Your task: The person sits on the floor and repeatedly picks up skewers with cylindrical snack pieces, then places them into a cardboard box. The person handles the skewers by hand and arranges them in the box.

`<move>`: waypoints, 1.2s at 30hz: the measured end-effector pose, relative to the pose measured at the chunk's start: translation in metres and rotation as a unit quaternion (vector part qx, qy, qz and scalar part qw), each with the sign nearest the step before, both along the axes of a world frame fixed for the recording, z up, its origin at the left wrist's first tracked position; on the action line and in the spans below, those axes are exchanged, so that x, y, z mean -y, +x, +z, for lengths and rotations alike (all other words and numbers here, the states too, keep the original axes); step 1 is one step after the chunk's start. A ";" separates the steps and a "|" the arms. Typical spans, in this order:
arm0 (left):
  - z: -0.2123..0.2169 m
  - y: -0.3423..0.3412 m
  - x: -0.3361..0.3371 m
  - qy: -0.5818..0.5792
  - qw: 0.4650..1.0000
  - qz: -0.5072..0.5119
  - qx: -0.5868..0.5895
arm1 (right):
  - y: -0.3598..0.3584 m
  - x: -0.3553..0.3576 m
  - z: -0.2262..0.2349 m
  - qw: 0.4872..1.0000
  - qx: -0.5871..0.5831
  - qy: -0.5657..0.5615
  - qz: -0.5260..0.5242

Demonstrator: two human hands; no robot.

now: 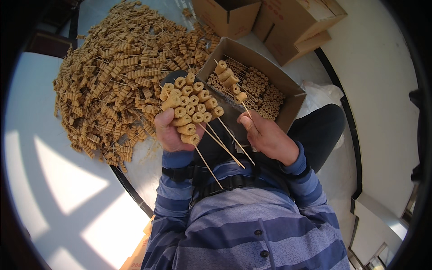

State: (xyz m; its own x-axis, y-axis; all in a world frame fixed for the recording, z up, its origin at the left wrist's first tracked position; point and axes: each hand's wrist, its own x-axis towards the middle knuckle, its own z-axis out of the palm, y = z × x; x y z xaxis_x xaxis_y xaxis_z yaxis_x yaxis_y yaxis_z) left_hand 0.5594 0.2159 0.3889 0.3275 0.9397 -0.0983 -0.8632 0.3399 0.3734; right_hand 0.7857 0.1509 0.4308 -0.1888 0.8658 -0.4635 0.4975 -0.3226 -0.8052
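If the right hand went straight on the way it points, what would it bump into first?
Pointing up and left, the right hand would probably meet the skewer bundle in the left hand first; depth is unclear.

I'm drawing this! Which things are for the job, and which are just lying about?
Seemingly for the job:
skewer bunch, in left hand
single skewer, in right hand
skewer pile
box of skewers

Probably lying about:
other cardboard boxes
whitish plastic

Beyond the right hand (272,139), we see brown cardboard boxes (288,24) and crumpled translucent plastic (321,94); left of the left hand (173,135), sunlight patches (63,177).
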 end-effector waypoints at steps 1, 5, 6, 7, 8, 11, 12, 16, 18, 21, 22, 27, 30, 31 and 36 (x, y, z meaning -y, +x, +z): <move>0.002 0.002 0.000 -0.007 1.000 -0.003 0.004 | -0.002 0.001 -0.002 0.998 0.038 0.049 0.001; 0.007 0.014 0.001 -0.019 1.000 0.013 -0.005 | -0.006 0.003 -0.003 0.989 -0.142 0.050 0.011; 0.008 0.014 0.001 -0.013 1.000 0.006 -0.005 | -0.002 0.004 0.001 0.982 -0.190 -0.016 0.001; 0.009 0.014 0.001 -0.018 1.000 0.002 -0.002 | 0.001 0.005 0.005 0.968 -0.236 -0.081 -0.009; 0.010 0.013 0.001 -0.023 1.000 -0.002 0.002 | 0.002 0.005 0.008 0.962 -0.250 -0.109 0.000; 0.009 0.012 0.002 -0.013 1.000 -0.013 0.005 | 0.004 0.003 0.015 0.949 -0.270 -0.159 0.024; 0.008 0.012 0.002 -0.005 1.000 -0.017 0.005 | 0.002 0.003 0.015 0.952 -0.262 -0.153 0.031; 0.007 0.014 0.001 -0.004 1.000 -0.009 0.000 | -0.001 0.004 0.015 0.963 -0.235 -0.129 0.038; 0.008 0.015 0.000 0.022 0.999 0.000 -0.038 | -0.007 0.005 0.011 0.964 -0.244 -0.100 0.045; 0.010 0.016 -0.002 0.036 0.997 -0.070 -0.026 | -0.010 0.007 0.007 0.949 -0.273 -0.151 0.056; 0.011 0.015 -0.002 0.032 0.996 -0.081 -0.030 | -0.009 0.008 0.006 0.941 -0.286 -0.172 0.063; 0.009 0.013 -0.002 0.024 0.992 -0.126 0.019 | -0.009 0.006 0.000 0.935 -0.288 -0.189 0.089; 0.004 0.012 -0.004 0.054 0.991 -0.126 0.000 | -0.008 0.003 0.000 0.963 -0.226 -0.116 0.095; 0.003 0.011 -0.005 0.052 0.994 -0.100 -0.011 | -0.008 0.001 0.001 0.971 -0.201 -0.089 0.097; 0.005 0.010 -0.008 0.061 0.996 -0.042 -0.056 | 0.004 -0.020 0.013 0.983 -0.106 0.136 -0.067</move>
